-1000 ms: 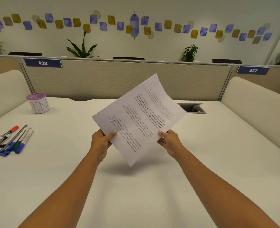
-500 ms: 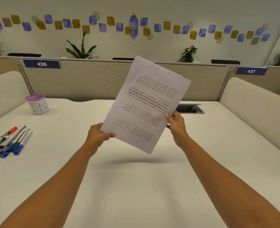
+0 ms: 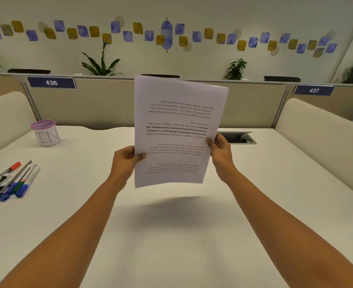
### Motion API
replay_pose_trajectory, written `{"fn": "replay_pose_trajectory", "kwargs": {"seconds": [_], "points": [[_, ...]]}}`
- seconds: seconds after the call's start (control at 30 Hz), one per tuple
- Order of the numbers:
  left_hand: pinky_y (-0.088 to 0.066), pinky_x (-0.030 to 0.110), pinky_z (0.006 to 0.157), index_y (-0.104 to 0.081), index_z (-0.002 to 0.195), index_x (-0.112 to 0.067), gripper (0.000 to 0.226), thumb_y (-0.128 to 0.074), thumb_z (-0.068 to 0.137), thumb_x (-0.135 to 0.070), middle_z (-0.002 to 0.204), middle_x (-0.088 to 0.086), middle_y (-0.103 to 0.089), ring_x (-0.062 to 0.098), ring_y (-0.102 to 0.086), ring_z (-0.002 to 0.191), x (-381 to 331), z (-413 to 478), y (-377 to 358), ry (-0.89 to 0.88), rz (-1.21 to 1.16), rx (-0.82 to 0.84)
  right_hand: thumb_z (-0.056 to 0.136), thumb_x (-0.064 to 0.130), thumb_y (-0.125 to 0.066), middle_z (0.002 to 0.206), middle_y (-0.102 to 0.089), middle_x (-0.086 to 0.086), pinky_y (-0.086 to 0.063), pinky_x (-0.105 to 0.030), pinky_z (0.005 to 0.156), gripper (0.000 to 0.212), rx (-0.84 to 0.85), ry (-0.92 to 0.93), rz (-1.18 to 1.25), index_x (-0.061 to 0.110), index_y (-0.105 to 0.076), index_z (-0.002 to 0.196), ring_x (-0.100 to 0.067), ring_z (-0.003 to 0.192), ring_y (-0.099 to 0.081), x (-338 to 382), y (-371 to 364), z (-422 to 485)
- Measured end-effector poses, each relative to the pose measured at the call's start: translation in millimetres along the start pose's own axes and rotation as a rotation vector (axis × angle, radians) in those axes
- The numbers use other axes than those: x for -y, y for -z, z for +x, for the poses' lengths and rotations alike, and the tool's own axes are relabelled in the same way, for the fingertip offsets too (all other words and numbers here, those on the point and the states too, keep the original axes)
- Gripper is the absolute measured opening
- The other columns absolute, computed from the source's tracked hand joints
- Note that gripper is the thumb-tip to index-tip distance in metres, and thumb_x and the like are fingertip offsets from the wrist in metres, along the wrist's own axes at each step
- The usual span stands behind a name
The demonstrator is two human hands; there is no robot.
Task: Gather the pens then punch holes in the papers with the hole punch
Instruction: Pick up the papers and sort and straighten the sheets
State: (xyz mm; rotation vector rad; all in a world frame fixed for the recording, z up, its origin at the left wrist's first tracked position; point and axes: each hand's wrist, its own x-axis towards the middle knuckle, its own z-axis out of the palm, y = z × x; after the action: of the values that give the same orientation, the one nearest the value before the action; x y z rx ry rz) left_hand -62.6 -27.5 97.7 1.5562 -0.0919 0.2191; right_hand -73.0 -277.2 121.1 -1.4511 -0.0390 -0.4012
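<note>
A thin stack of printed white papers (image 3: 177,129) stands almost upright above the middle of the desk, its text upside down to me. My left hand (image 3: 124,163) pinches the stack's left edge low down, thumb on the front. On the opposite edge, a little higher, my right hand (image 3: 220,151) pinches the papers. Several pens and markers (image 3: 13,180) lie side by side on the desk at the far left, with red, blue and green caps. No hole punch is in view.
A pink-rimmed white cup (image 3: 46,133) stands at the back left of the white desk (image 3: 171,235). A cable opening (image 3: 238,138) sits in the desk behind my right hand. Beige partitions (image 3: 100,102) wall the desk at the back and sides.
Both hands have turned the papers from a slanted tilt to nearly upright and lifted them higher. The pens and cup have not moved.
</note>
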Motion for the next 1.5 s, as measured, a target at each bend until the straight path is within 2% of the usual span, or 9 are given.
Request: {"fn": "replay_pose_trajectory", "kwargs": {"seconds": [0.07, 0.33, 0.53, 0.73, 0.87, 1.07, 1.17, 1.37, 1.5], "points": [[-0.052, 0.024, 0.071, -0.065, 0.099, -0.012, 0.019, -0.066, 0.082, -0.004, 0.094, 0.003, -0.069, 0.016, -0.066, 0.082, 1.5, 0.3, 0.7, 0.0, 0.01, 0.002, 0.094, 0.018, -0.053, 0.092, -0.066, 0.006, -0.055, -0.017, 0.062, 0.004, 0.009, -0.012, -0.041, 0.019, -0.056, 0.095, -0.009, 0.08, -0.065, -2.5, 1.6, -2.8], [-0.054, 0.012, 0.058, -0.065, 0.101, -0.016, 0.022, -0.063, 0.084, -0.003, 0.086, -0.007, -0.069, 0.0, -0.069, 0.067, 13.8, -7.4, 2.1, 0.005, -0.029, -0.003, 0.09, 0.016, -0.057, 0.109, -0.065, -0.006, -0.056, -0.041, 0.082, 0.023, 0.061, -0.134, -0.131, 0.013, -0.057, 0.113, -0.027, 0.095, -0.064, -18.4, 0.9, -17.8], [-0.053, 0.012, 0.057, -0.066, 0.096, -0.021, 0.02, -0.065, 0.083, -0.006, 0.086, -0.011, -0.07, 0.0, -0.07, 0.069, 2.4, -3.4, 0.7, -0.034, -0.042, -0.006, 0.088, 0.016, -0.061, 0.105, -0.066, -0.004, -0.056, -0.039, 0.08, 0.022, 0.054, -0.088, -0.085, 0.016, -0.059, 0.11, -0.023, 0.09, -0.066, -7.9, 0.4, -10.9], [-0.053, 0.026, 0.076, -0.066, 0.103, -0.012, 0.023, -0.067, 0.081, -0.007, 0.089, -0.004, -0.071, 0.013, -0.067, 0.081, 12.4, -7.8, -0.5, 0.021, -0.049, 0.012, 0.085, 0.016, -0.064, 0.108, -0.065, -0.003, -0.056, -0.024, 0.07, 0.027, 0.066, -0.141, -0.077, 0.016, -0.059, 0.112, -0.017, 0.088, -0.065, -21.0, 5.3, -17.2], [-0.054, 0.028, 0.073, -0.068, 0.103, -0.01, 0.02, -0.066, 0.082, -0.009, 0.083, -0.007, -0.072, 0.014, -0.067, 0.077, 13.2, -7.0, -2.1, 0.035, -0.036, 0.013, 0.086, 0.015, -0.063, 0.113, -0.064, -0.006, -0.052, -0.037, 0.083, 0.032, 0.065, -0.186, -0.152, 0.01, -0.058, 0.118, -0.025, 0.096, -0.061, -29.6, 9.4, -17.6], [-0.057, 0.02, 0.062, -0.066, 0.103, -0.008, 0.019, -0.062, 0.084, -0.005, 0.078, -0.009, -0.073, 0.007, -0.07, 0.067, 15.9, -8.0, 0.2, 0.053, -0.111, -0.026, 0.085, 0.025, -0.065, 0.097, -0.068, -0.002, -0.049, -0.021, 0.066, 0.017, 0.09, -0.181, -0.256, 0.012, -0.06, 0.095, -0.018, 0.085, -0.063, -42.9, 25.6, -22.2], [-0.056, 0.017, 0.06, -0.065, 0.104, -0.006, 0.019, -0.062, 0.085, -0.004, 0.079, -0.008, -0.073, 0.008, -0.069, 0.07, 17.5, -8.4, 2.5, 0.083, -0.213, -0.086, 0.085, 0.028, -0.065, 0.089, -0.068, 0.001, -0.053, -0.027, 0.072, 0.012, 0.106, -0.2, -0.272, 0.017, -0.061, 0.087, -0.017, 0.083, -0.064, -48.7, 35.1, -24.5], [-0.055, 0.015, 0.056, -0.061, 0.106, -0.007, 0.021, -0.058, 0.087, -0.001, 0.078, -0.009, -0.071, 0.005, -0.066, 0.071, 18.0, -11.0, -3.4, 0.138, -0.421, -0.21, 0.084, 0.023, -0.065, 0.097, -0.068, -0.002, -0.054, -0.022, 0.074, 0.023, 0.125, -0.29, -0.053, 0.015, -0.061, 0.105, -0.018, 0.087, -0.066, -54.5, 37.1, -30.2], [-0.057, 0.017, 0.06, -0.065, 0.087, -0.01, 0.013, -0.057, 0.088, 0.0, 0.066, -0.014, -0.073, 0.008, -0.064, 0.076, 15.5, -12.3, -9.5, 0.167, -0.528, -0.25, 0.086, 0.018, -0.063, 0.088, -0.072, 0.004, -0.051, -0.022, 0.072, 0.013, 0.142, -0.312, 0.05, 0.017, -0.063, 0.099, -0.009, 0.073, -0.07, -52.1, 26.8, -30.9]]}}
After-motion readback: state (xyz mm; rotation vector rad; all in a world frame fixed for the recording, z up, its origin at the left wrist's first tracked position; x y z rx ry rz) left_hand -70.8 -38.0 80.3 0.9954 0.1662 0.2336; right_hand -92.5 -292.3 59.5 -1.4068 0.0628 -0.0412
